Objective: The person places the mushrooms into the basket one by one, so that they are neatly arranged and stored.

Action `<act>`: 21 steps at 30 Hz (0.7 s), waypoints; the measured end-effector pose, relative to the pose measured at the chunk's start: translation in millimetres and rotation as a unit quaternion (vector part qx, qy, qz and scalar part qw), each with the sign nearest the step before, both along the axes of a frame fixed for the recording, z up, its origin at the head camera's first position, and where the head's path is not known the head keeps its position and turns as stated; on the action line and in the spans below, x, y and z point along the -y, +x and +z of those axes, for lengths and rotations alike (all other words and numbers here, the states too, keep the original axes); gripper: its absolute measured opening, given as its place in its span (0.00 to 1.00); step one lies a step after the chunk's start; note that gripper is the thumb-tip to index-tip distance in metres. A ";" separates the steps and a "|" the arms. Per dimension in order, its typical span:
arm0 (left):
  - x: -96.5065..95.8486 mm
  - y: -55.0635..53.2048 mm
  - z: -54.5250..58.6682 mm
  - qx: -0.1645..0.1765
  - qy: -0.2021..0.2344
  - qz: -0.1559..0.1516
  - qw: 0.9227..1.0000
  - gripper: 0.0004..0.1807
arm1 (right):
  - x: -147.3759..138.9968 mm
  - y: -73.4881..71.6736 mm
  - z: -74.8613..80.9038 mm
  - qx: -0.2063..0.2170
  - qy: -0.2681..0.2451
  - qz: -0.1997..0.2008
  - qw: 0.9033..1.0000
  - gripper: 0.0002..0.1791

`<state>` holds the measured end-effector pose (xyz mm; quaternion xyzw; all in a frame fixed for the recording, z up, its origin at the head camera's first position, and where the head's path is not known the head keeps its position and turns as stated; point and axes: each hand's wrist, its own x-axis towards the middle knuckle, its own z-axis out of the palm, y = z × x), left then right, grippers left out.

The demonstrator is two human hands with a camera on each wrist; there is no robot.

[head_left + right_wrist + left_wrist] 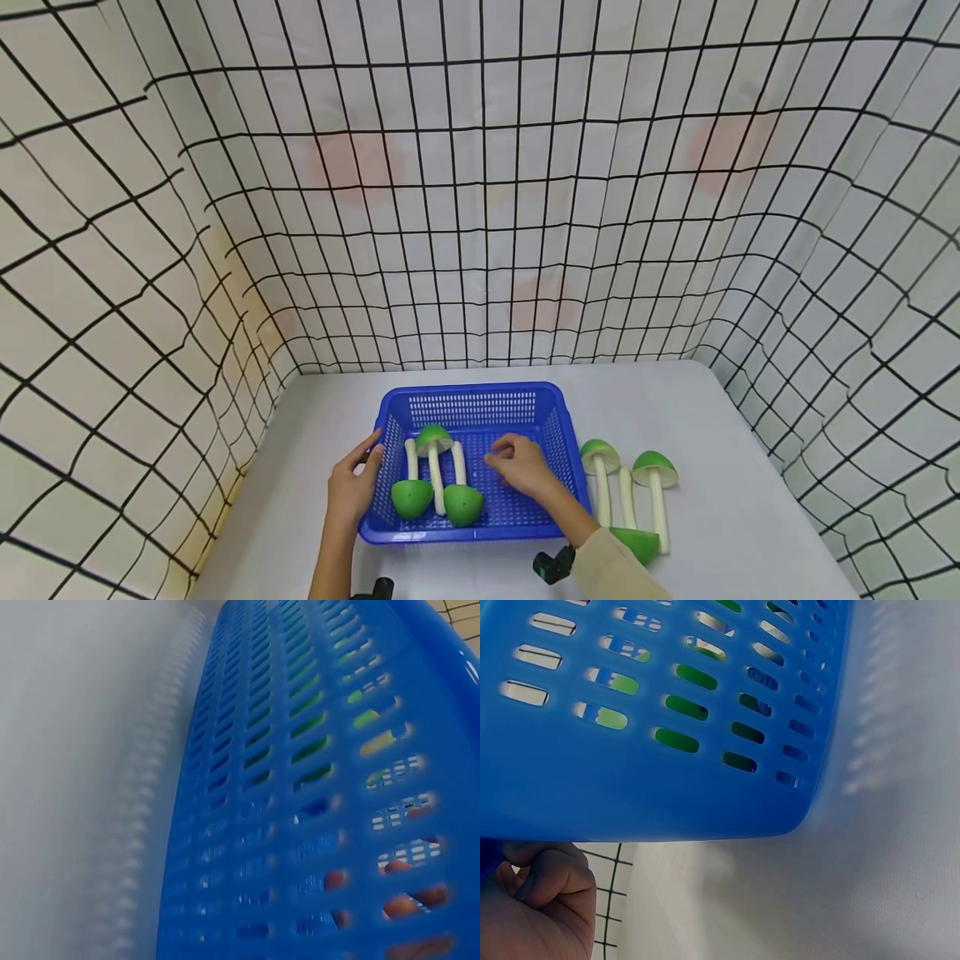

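A blue plastic basket point(465, 392) with slotted walls sits on the white table. Inside, on its left half, lie three toy mushrooms with green caps and white stems: one cap point(433, 439) points away, and two caps point(463, 505) face the near wall. My left hand point(352, 483) grips the basket's left rim; in the left wrist view its fingers point(555, 877) are curled at the rim. Over the basket's right half is my right hand point(521, 465), fingers loosely bent and holding nothing. Through the slots, the right wrist view shows only bits of that hand's fingers point(401, 905).
Three more toy mushrooms point(658, 508) lie side by side on the table point(735, 517) just right of the basket. A black grid net point(480, 225) in front of white cloth surrounds the table at the back and sides.
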<state>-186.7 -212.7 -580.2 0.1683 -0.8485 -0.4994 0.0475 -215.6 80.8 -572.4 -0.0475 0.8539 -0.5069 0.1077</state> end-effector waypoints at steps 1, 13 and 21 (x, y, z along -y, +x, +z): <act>0.1 0.0 -0.1 0.001 0.000 0.000 1.000 0.26 | -1.8 0.3 0.5 -0.001 -0.002 -0.002 1.000 0.22; -0.7 1.1 -0.2 0.007 -0.007 0.002 1.000 0.26 | -22.2 2.5 5.2 -0.029 0.013 -0.007 0.999 0.21; -2.0 1.2 -0.6 0.008 0.004 0.002 1.000 0.26 | -35.4 1.7 10.7 -0.048 0.013 -0.022 0.999 0.18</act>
